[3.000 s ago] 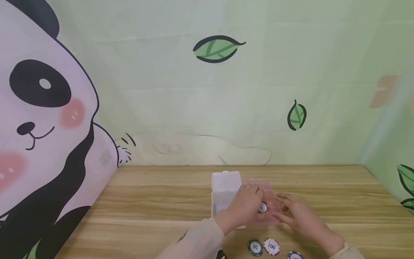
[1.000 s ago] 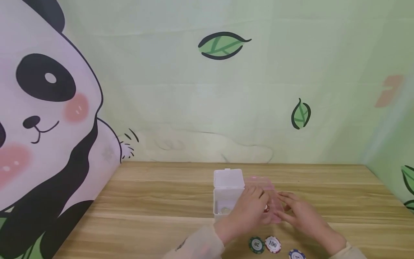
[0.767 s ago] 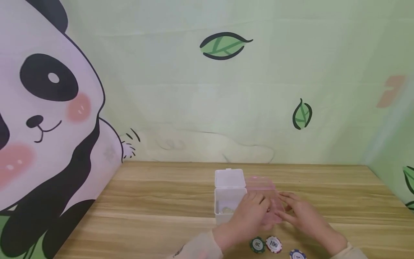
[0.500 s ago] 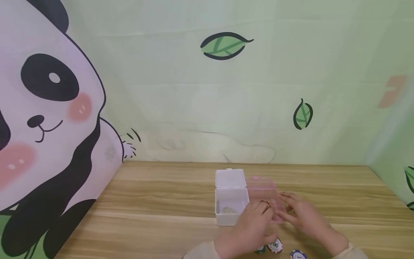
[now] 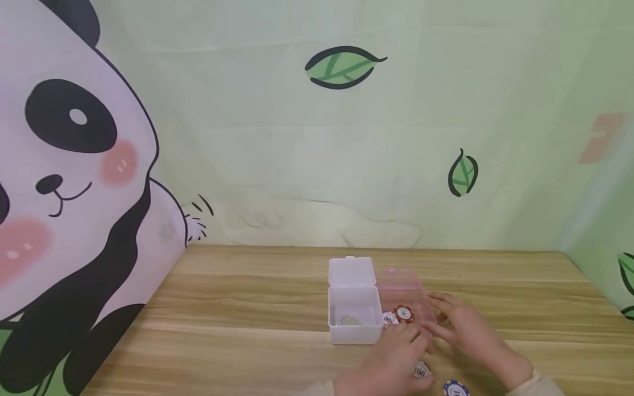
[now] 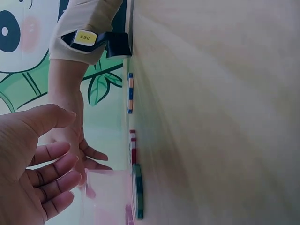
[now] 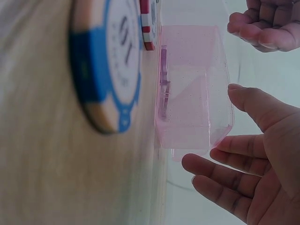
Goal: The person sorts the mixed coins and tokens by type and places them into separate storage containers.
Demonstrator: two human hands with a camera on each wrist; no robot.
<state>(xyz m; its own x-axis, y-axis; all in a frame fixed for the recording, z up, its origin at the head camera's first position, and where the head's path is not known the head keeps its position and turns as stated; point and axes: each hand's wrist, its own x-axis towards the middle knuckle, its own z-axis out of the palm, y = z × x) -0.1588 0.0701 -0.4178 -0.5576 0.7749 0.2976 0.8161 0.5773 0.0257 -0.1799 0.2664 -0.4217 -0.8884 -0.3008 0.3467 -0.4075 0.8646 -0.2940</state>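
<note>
Table (image 5: 238,341): pink box (image 5: 398,298) against right hand (image 5: 465,330).

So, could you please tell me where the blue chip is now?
In the head view, the blue chip lies on the table at the picture's bottom edge, right of the 100 chip.

From here I see a pink box (image 7: 187,89), a white box (image 5: 354,334), a green chip (image 6: 138,194), a red-and-white chip (image 6: 133,149) and a blue chip (image 5: 455,388) with pale edge blocks. The table (image 5: 247,308) is brown wood grain; the light green backdrop (image 5: 247,154) shows black-outlined leaves (image 5: 342,69) and a black-and-white panda (image 5: 74,176).
</note>
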